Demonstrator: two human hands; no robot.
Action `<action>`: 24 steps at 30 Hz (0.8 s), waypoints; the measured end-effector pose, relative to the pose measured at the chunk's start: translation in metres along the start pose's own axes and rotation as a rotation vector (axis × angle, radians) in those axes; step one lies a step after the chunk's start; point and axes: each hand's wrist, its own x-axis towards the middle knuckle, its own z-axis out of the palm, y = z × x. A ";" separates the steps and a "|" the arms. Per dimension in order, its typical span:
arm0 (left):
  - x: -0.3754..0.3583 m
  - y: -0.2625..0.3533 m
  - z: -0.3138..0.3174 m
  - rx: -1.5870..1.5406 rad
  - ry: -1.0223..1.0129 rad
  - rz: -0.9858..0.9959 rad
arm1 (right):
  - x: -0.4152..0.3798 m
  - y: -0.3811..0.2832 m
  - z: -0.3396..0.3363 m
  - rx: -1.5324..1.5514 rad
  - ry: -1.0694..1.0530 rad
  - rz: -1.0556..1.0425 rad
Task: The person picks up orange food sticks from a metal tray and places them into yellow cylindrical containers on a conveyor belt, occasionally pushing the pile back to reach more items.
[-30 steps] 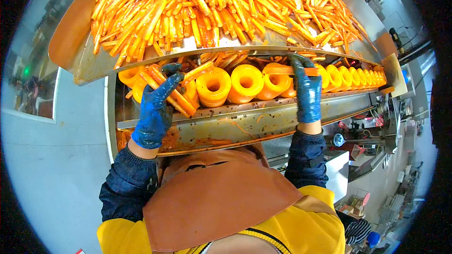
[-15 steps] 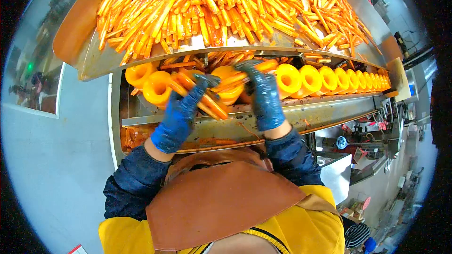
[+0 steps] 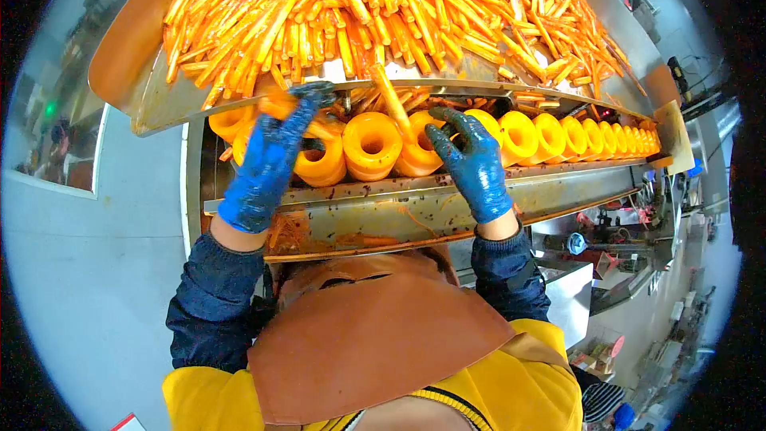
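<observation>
My left hand (image 3: 271, 148), in a wet blue glove, is closed around orange sticks (image 3: 279, 104) above the left end of a row of yellow-orange ringed cups (image 3: 373, 146); motion smears the sticks. One orange stick (image 3: 388, 100) leans with its lower end in a cup (image 3: 421, 148). Just right of that cup is my right hand (image 3: 471, 161), also gloved, its fingers curved but apart over the row, with nothing seen between them. The fingertips partly cover neighbouring cups.
Beyond the row, a metal tray (image 3: 152, 100) bears a large heap of orange sticks (image 3: 359, 16). A metal trough (image 3: 359, 215) with scraps runs along the near side. On the right, a pale board (image 3: 677, 136) stands at the row's end.
My left hand has moved left and away from me with sticks. My right hand has shifted right and opened, letting go of its sticks. The cups have shifted along the row.
</observation>
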 end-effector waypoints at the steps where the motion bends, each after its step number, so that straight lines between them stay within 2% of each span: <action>1: 0.001 -0.002 -0.011 0.161 0.009 0.153 | 0.000 0.001 -0.001 0.001 -0.001 0.002; 2: 0.003 -0.005 -0.013 0.075 0.012 0.007 | 0.001 0.002 -0.002 -0.016 -0.015 -0.012; 3: 0.002 -0.006 -0.013 0.075 0.016 0.007 | 0.003 0.002 -0.002 -0.033 -0.031 -0.029; 4: 0.002 -0.005 -0.014 0.072 -0.046 -0.162 | 0.004 0.001 -0.003 0.020 -0.117 0.079; 5: 0.002 -0.005 -0.014 0.069 -0.110 -0.330 | 0.008 0.000 -0.002 0.020 -0.117 0.075; 6: 0.004 -0.003 -0.014 0.070 -0.112 -0.329 | 0.012 -0.002 0.002 -0.131 -0.073 -0.070; 7: 0.005 -0.001 -0.014 0.060 -0.084 -0.269 | 0.015 -0.003 0.005 -0.282 -0.029 -0.209; 9: 0.011 0.009 -0.015 0.036 -0.026 -0.146 | 0.021 0.003 0.019 -0.309 -0.166 -0.188; 11: 0.021 0.026 -0.022 0.049 0.015 -0.135 | 0.025 0.007 0.026 -0.432 -0.205 -0.244; 12: 0.026 0.028 -0.030 0.162 0.047 -0.040 | 0.029 0.010 0.024 -0.433 -0.208 -0.245; 13: 0.030 0.029 -0.039 0.276 0.079 0.055 | 0.034 0.015 0.019 -0.492 -0.234 -0.149; 14: 0.034 0.030 -0.048 0.275 0.080 0.056 | 0.037 0.020 0.012 -0.550 -0.257 -0.053; 17: 0.045 0.029 -0.073 0.381 0.163 0.120 | 0.036 0.023 -0.013 -0.346 0.080 -0.140; 18: 0.049 0.028 -0.078 0.404 0.168 0.148 | 0.031 0.018 -0.013 -0.236 0.099 -0.073; 19: 0.051 0.029 -0.079 0.427 0.170 0.177 | 0.025 0.017 -0.012 -0.242 0.098 -0.069; 21: 0.056 0.035 -0.079 0.495 0.119 0.159 | 0.017 0.020 -0.011 -0.199 -0.093 -0.047; 22: 0.059 0.035 -0.080 0.582 0.136 0.219 | 0.014 0.031 -0.014 -0.281 -0.055 -0.175; 23: 0.062 0.034 -0.081 0.669 0.155 0.278 | 0.015 0.030 -0.025 -0.285 -0.052 -0.175; 24: 0.063 0.034 -0.085 0.685 0.143 0.339 | 0.015 0.025 -0.039 -0.271 -0.152 -0.130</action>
